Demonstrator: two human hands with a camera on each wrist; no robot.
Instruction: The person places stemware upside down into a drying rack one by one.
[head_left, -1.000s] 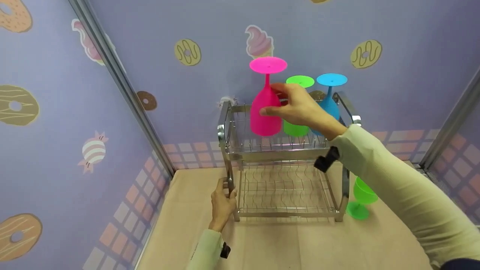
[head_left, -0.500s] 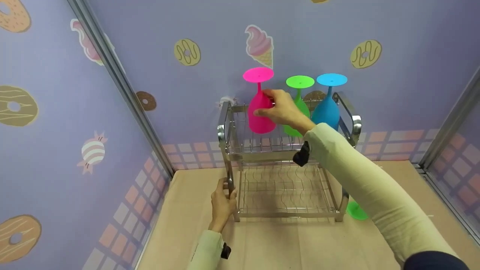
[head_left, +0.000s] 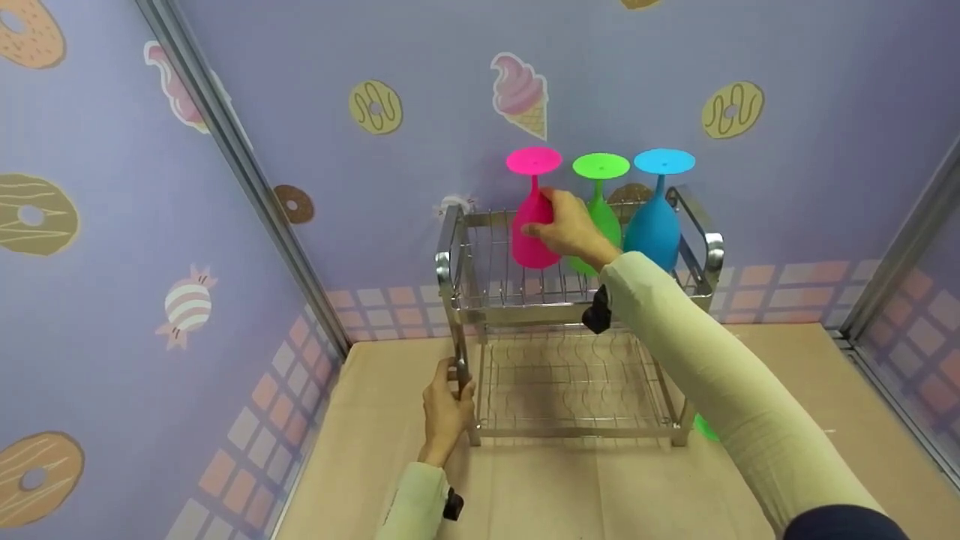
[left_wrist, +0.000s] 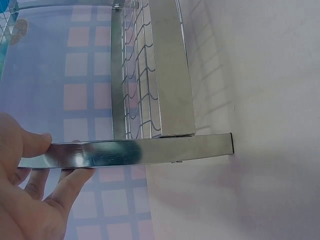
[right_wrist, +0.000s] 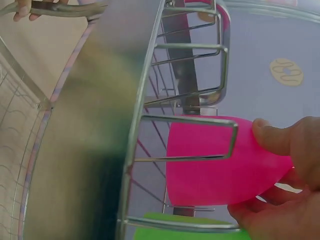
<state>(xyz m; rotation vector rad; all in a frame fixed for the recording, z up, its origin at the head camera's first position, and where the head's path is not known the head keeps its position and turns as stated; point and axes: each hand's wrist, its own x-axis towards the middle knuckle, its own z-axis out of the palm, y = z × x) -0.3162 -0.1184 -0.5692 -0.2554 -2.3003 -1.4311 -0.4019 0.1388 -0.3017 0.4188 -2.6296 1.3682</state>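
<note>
Upside down on the upper tier of a two-tier metal dish rack (head_left: 525, 312) is a pink goblet (head_left: 534, 240), its foot uppermost. My right hand (head_left: 571, 225) grips its bowl from the right, thumb in front. The right wrist view shows the bowl's rim down among the rack's wires, thumb and fingers (right_wrist: 272, 137) around the bowl. To its right stand an inverted green goblet (head_left: 606, 217) and an inverted blue goblet (head_left: 652, 232). My left hand (head_left: 446, 409) holds the rack's left front leg, with thumb and fingers on either side of the metal bar (left_wrist: 100, 154).
The lower tier (head_left: 570, 375) is a wire grid. Behind my right sleeve (head_left: 697, 352), part of another green goblet (head_left: 705, 427) shows on the beige table (head_left: 540, 487). A patterned wall (head_left: 420, 165) stands close behind the rack.
My right hand has lowered the pink goblet onto the upper tier, first shifting it left, then slightly right beside the green one. My left hand has stayed on the rack leg.
</note>
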